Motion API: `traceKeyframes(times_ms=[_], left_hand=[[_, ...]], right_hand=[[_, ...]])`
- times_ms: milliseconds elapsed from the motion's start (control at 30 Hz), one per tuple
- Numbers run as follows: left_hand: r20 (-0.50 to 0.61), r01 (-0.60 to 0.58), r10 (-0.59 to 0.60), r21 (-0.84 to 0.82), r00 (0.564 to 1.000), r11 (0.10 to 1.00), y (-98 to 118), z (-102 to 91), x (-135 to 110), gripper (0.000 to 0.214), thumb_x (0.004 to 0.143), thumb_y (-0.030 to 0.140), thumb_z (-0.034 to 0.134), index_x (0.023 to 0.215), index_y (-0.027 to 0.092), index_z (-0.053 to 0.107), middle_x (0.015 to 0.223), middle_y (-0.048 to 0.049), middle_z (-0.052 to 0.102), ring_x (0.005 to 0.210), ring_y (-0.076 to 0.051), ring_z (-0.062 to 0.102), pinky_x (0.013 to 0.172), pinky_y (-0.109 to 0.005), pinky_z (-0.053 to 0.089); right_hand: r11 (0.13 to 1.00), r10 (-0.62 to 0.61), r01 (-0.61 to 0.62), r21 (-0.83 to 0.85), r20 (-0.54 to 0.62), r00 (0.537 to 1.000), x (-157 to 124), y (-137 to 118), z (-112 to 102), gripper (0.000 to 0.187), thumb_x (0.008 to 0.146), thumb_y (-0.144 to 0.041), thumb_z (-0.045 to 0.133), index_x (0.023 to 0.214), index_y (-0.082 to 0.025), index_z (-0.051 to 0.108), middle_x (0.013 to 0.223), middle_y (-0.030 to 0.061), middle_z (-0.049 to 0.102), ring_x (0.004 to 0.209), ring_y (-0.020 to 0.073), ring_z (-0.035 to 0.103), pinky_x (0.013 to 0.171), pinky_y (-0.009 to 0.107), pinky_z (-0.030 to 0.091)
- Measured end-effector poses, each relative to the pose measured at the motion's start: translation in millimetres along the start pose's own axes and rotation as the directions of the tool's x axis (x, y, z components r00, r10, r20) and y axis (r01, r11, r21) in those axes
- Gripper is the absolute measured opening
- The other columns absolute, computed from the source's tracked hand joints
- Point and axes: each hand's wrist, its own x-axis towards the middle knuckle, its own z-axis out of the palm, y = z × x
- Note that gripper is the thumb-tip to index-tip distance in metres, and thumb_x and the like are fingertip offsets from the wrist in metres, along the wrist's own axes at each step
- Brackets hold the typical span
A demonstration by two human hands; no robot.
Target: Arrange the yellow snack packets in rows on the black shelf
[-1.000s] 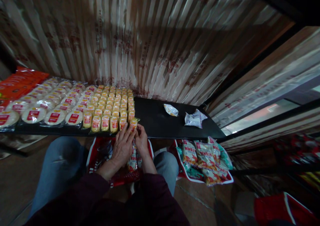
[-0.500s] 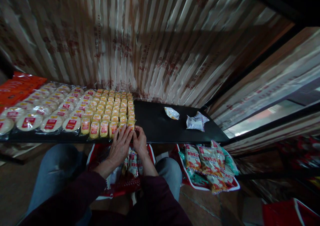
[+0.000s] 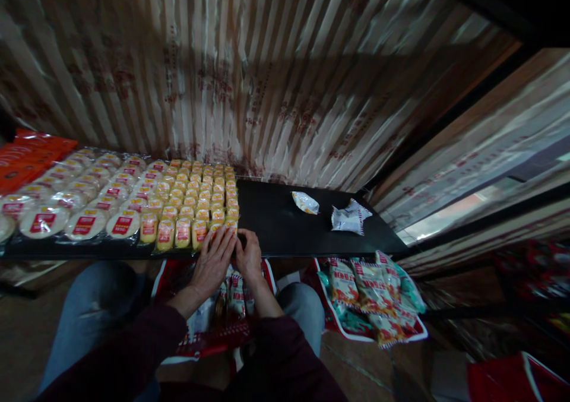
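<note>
Rows of small yellow wrapped cakes (image 3: 182, 230) with red and yellow labels stand on a black shelf (image 3: 280, 224). My left hand (image 3: 211, 268) lies with fingers stretched over the front cakes at the right end of the rows, touching their wrappers. Close beside it, my right hand (image 3: 249, 259) is at the right side of the end row. Its fingers are bent, with a gap between thumb and forefinger and nothing visible held there. The left fingers partly hide the cakes beneath them.
Large round white packaged cakes (image 3: 84, 224) and orange packets (image 3: 27, 158) fill the left side. A white packet (image 3: 305, 202) and crumpled white-blue packet (image 3: 350, 217) lie on the right. Below stand a red basket (image 3: 209, 345) between my knees and another basket (image 3: 351, 334) of snack bags.
The view has shifted slightly, so the cakes appear a little farther left. The gap between my right thumb and forefinger shows more. My left hand stays on the front cakes.
</note>
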Motion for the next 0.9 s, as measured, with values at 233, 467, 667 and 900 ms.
traceKeyframes(times_ms=[233, 467, 667, 900], left_hand=[[0.009, -0.03, 0.03, -0.005, 1.0, 1.0, -3.5, 11.5, -3.3, 0.055, 0.088, 0.007, 0.034, 0.142, 0.015, 0.041, 0.149, -0.0121, 0.039, 0.143, -0.024, 0.025, 0.116, -0.053, 0.016], [0.017, -0.019, 0.019, -0.031, 1.0, 0.999, -3.8, 12.0, -0.2, 0.053, 0.089, 0.01, 0.033, 0.142, 0.015, 0.04, 0.149, -0.011, 0.038, 0.142, -0.024, 0.027, 0.117, -0.053, 0.013], [-0.028, -0.004, 0.004, 0.004, 1.0, 1.0, -2.6, 11.5, 4.0, 0.049, 0.091, 0.02, 0.041, 0.14, 0.016, 0.045, 0.148, -0.0094, 0.04, 0.143, -0.03, 0.023, 0.116, -0.054, 0.013], [-0.083, 0.012, -0.01, 0.028, 0.996, 1.0, -2.6, 15.7, 5.7, 0.044, 0.091, 0.02, 0.044, 0.135, 0.016, 0.05, 0.148, -0.0117, 0.041, 0.14, -0.026, 0.031, 0.117, -0.051, 0.013]], right_hand=[[0.993, -0.011, 0.009, 0.119, 0.017, 1.0, 0.7, 4.2, -5.4, 0.016, 0.081, -0.024, 0.056, 0.093, -0.023, 0.067, 0.102, 0.0068, 0.063, 0.1, 0.02, 0.057, 0.095, 0.035, 0.043], [0.993, 0.013, -0.013, 0.116, 0.006, 1.0, 4.6, 5.2, -4.0, 0.015, 0.078, -0.021, 0.058, 0.088, -0.022, 0.069, 0.102, 0.007, 0.064, 0.101, 0.0199, 0.058, 0.095, 0.034, 0.043], [0.995, 0.006, -0.007, 0.095, 0.011, 1.0, 7.1, 6.7, -5.9, 0.016, 0.082, -0.027, 0.055, 0.09, -0.021, 0.068, 0.094, 0.0053, 0.066, 0.093, 0.0183, 0.06, 0.092, 0.033, 0.045], [0.962, 0.153, -0.15, 0.227, 0.001, 0.988, 32.2, 23.0, 3.1, 0.046, 0.092, -0.051, 0.037, 0.116, -0.02, 0.061, 0.123, 0.0082, 0.063, 0.115, 0.0189, 0.055, 0.102, 0.035, 0.041]])
